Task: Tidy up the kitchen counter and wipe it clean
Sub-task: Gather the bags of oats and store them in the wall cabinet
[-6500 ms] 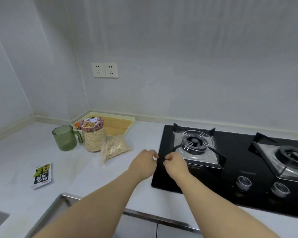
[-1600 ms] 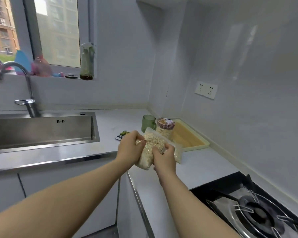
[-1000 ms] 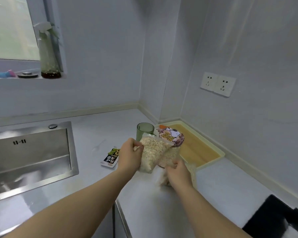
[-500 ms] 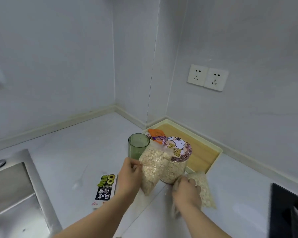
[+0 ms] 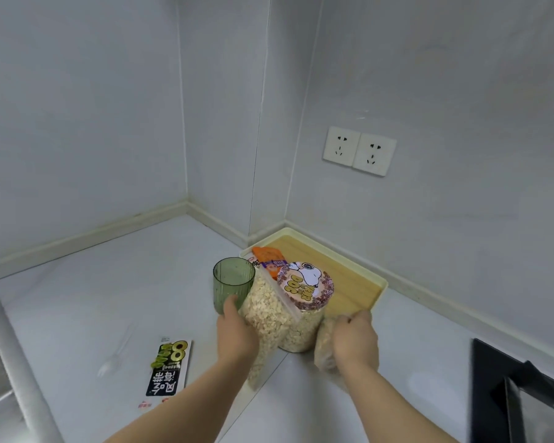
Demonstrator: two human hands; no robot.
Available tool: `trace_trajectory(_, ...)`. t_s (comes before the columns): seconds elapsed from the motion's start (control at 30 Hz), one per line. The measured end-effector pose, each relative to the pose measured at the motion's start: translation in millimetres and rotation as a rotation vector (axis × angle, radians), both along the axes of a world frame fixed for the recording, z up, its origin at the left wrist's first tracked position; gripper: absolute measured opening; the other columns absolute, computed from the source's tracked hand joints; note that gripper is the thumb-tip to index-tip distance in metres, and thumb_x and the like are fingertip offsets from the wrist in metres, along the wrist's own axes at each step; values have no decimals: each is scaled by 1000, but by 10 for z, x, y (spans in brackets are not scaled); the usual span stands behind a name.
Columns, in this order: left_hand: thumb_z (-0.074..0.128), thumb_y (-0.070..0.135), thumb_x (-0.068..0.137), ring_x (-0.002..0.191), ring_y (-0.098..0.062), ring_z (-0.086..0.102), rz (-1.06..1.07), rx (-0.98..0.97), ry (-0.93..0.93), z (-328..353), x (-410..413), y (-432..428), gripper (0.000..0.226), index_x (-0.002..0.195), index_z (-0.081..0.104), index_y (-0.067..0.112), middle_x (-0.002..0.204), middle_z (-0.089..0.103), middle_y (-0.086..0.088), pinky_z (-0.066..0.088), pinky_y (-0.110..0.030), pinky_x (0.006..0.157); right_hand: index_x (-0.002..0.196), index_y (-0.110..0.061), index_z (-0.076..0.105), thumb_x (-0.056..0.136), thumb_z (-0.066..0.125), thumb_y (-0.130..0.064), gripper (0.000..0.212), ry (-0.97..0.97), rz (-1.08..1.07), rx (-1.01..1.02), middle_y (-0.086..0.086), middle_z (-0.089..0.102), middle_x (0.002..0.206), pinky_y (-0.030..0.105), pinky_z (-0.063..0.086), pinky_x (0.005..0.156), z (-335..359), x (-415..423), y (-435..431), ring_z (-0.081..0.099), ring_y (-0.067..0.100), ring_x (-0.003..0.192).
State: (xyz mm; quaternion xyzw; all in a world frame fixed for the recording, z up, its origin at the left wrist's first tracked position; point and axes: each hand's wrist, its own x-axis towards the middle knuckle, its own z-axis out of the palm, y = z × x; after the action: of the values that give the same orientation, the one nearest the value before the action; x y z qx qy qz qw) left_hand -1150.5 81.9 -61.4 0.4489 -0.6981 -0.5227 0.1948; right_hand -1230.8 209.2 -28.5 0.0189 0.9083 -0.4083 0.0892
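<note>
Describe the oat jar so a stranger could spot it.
Find the counter corner below the double wall socket, where a wooden-floored tray lies. At its near edge stands a clear jar of oats. Unlike the green cup and the soft oat bags beside it, it carries a cartoon-dog lid.
</note>
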Motion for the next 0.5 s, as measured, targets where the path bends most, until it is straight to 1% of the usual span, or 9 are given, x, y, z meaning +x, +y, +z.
trace_trajectory(0.07,30,-10,85,118,-38,46,-28,-14,-68,28,-55,6,64,143,28,17,137,38,-18,44,-52,98,108,-4,44,96,36,-17,19,41,-17,-67,19,58,107,32,36,75,84,-55,-11,54,34,95)
trace_trajectory(0.13,32,-5,89,125,-38,40,-79,-35,-145,58,-95,28,61,146,22,15,142,30,-18,40,-50,103,104,-5,45,96,36,-15,16,59,-16,-108,15,56,97,32,37,74,106,-107,-24,49,30,85)
trace_trajectory(0.2,32,-1,91,131,-39,33,-122,-40,-205,94,-119,50,60,147,16,14,146,23,-19,34,-49,108,102,-5,46,97,35,-17,17,21,-21,-146,9,54,85,36,46,74,68,-136,-61,54,30,79)
trace_trajectory(0.23,32,0,92,132,-39,31,-138,-40,-223,111,-126,54,61,148,14,14,148,21,-19,32,-48,109,101,-5,47,97,35,-20,19,-15,-11,-177,9,55,82,42,51,77,51,-135,-83,60,32,78)
trace_trajectory(0.3,32,1,91,132,-39,32,-163,-39,-240,150,-131,50,62,148,11,15,149,19,-18,34,-48,108,103,-6,48,98,34,-30,29,-62,38,-198,11,59,87,46,53,82,52,-116,-121,64,36,88)
trace_trajectory(0.37,32,0,90,129,-39,36,-183,-62,-237,196,-127,47,63,148,12,16,148,20,-17,38,-47,105,105,-8,50,100,31,-38,36,-63,93,-153,10,58,101,35,46,84,96,-118,-125,59,32,103)
trace_trajectory(0.4,33,0,89,128,-39,37,-190,-80,-235,221,-125,46,64,148,12,17,147,21,-17,39,-47,104,110,-9,52,100,30,-40,39,-53,104,-126,10,57,108,32,41,83,123,-122,-115,56,31,107)
trace_trajectory(0.43,33,0,88,128,-39,36,-193,-96,-233,254,-122,47,65,148,13,17,146,22,-16,40,-47,103,114,-9,53,100,30,-40,41,-31,112,-110,11,56,116,32,40,84,148,-130,-100,54,30,107)
trace_trajectory(0.5,35,0,88,128,-38,35,-197,-131,-227,341,-120,46,65,147,15,17,145,24,-16,42,-47,102,117,-9,52,99,33,-38,39,-1,111,-110,12,50,124,35,42,85,204,-137,-87,53,30,96)
